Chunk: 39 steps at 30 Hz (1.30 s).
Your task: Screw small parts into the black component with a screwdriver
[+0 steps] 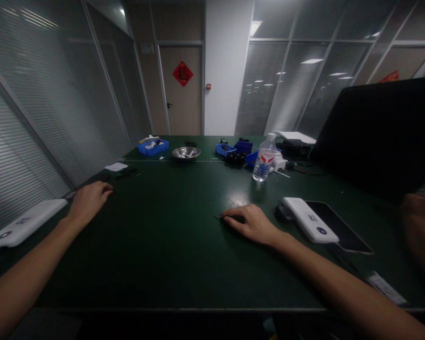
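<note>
My right hand (250, 223) rests low over the green tabletop, thumb and forefinger closed in a pinch. A thin, small pointed piece (218, 216) sticks out of its fingertips to the left; its kind is too small to make out. At the table's left edge, my left hand (90, 200) is bent with the fingers curled together. Whatever its fingertips may hold is hidden or lost in shadow. Just behind it lie dark items (101, 178) and a white sheet of paper (116, 166).
White power banks (310, 220) (26, 223) lie right and left, one on a phone (340, 229). A water bottle (265, 158) stands behind my right hand. Farther back are a metal bowl (186, 158) and blue trays (153, 150). At right are a black screen (378, 132) and another person's blurred hand (423, 226).
</note>
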### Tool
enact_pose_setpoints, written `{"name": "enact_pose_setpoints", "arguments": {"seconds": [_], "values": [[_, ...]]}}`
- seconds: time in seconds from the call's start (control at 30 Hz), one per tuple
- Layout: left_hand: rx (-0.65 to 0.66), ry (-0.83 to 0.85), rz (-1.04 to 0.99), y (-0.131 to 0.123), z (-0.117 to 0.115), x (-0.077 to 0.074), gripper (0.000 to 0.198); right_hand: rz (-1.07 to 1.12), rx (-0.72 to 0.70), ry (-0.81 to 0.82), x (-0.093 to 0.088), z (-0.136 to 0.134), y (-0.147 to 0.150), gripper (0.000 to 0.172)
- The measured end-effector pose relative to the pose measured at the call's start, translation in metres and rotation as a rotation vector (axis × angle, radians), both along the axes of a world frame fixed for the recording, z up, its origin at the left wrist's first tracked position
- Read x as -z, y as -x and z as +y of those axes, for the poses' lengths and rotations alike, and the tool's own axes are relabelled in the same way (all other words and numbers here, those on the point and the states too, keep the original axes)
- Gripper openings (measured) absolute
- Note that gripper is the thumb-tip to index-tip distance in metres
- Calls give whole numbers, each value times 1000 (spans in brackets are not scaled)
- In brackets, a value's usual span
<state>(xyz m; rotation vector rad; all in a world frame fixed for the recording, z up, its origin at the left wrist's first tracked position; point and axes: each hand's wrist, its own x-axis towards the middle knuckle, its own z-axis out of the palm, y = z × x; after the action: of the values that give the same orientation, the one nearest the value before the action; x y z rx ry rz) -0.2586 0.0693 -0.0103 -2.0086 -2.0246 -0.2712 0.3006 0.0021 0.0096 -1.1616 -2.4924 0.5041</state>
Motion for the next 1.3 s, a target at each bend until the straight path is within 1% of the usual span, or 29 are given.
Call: {"name": "enact_pose_setpoints", "arguments": {"seconds": [0.2, 0.4, 0.5, 0.57, 0.67, 0.7, 0.73, 0.77, 0.87, 0.9, 0.93, 1.07, 1.23, 1.3], "values": [[21, -14, -14, 9, 4, 7, 36, 13, -9, 0, 0, 0, 1, 38], [-2, -6, -44, 15, 8, 7, 35, 5, -5, -24, -1, -1, 1, 38], [12, -28, -70, 14, 8, 8, 38, 13, -6, -16, -2, -2, 2, 38], [45, -72, -83, 12, 7, 10, 49, 14, -7, -15, -2, -2, 2, 38], [108, -147, -85, 9, 6, 13, 80, 11, -3, -22, 0, -2, 1, 37], [116, -160, -88, 8, 6, 13, 86, 12, -3, -25, 0, -1, 1, 37], [114, -155, -93, 7, 5, 12, 87, 14, -4, -26, 1, -1, 1, 37], [103, -135, -100, 6, 5, 11, 82, 15, -6, -25, 1, -1, 1, 38], [28, -48, -98, 5, 4, 4, 47, 8, -11, -23, 1, 0, 1, 38], [2, -19, -92, 4, 4, 2, 38, 3, -12, -22, 0, 0, 1, 38], [-15, 6, -86, 3, 3, -1, 34, 0, -13, -21, 0, 0, 1, 38], [-12, 54, -79, 3, 4, -5, 32, -8, -9, -15, -1, -1, 1, 38], [-26, 53, -26, 13, 7, 1, 32, 0, -9, -9, -2, -1, 1, 38], [-10, 48, -33, 15, 8, 3, 32, 10, -11, -6, -2, -2, 1, 38]]}}
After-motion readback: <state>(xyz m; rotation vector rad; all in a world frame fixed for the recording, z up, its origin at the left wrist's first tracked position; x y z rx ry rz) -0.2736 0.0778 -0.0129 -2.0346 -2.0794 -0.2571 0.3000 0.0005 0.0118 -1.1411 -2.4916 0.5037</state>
